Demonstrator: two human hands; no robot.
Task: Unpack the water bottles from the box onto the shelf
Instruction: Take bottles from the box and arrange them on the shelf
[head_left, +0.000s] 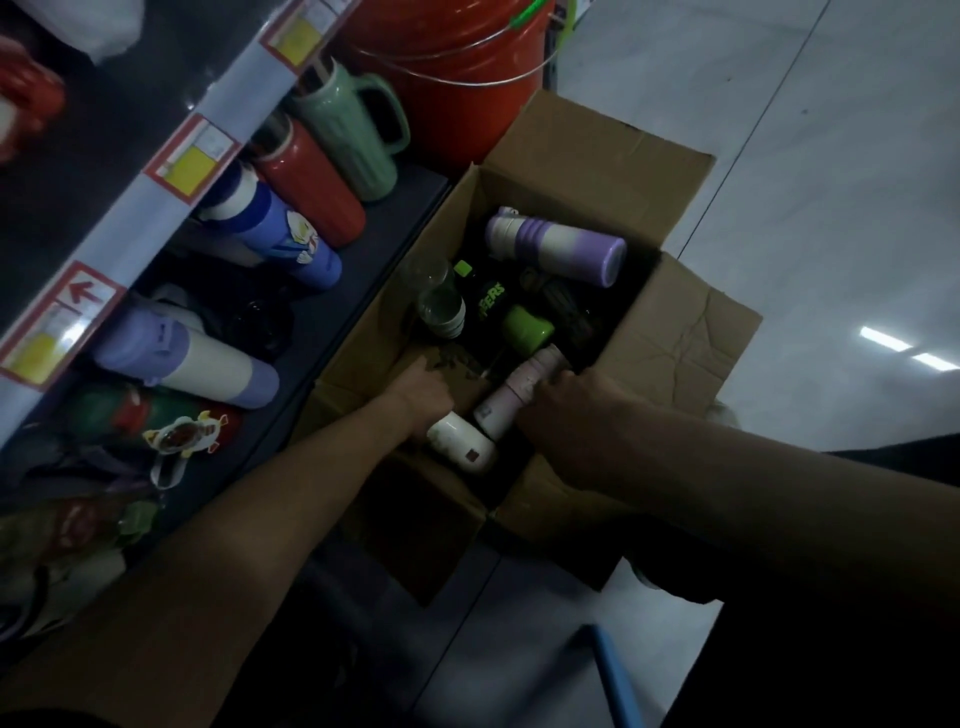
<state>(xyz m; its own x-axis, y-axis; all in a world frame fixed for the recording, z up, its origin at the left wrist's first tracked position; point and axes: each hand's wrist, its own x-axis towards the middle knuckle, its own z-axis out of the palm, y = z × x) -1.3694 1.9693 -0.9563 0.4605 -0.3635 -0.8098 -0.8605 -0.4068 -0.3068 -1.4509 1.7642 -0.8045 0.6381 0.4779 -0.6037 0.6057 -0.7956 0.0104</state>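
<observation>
We reach into the cardboard box (670, 358) on the floor (831, 156) beside the shelf (363, 260). Our L hand (423, 395) curls round a white bottle (462, 444); R hand (566, 410) wraps a pale pink bottle (511, 402). Risk: the bottles touch, so lifting both may knock one loose.

Ahead of us, an orange bucket (447, 47) with a wire handle (470, 79), pale glossy floor (831, 182), a blue bar (613, 670) nearest us

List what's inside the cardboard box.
In the cardboard box: purple-and-white bottle, clear bottle, black bottle, green cap; left hand grips a white bottle, right hand a pink bottle. Hands and shadow hide whatever lies beneath.
</observation>
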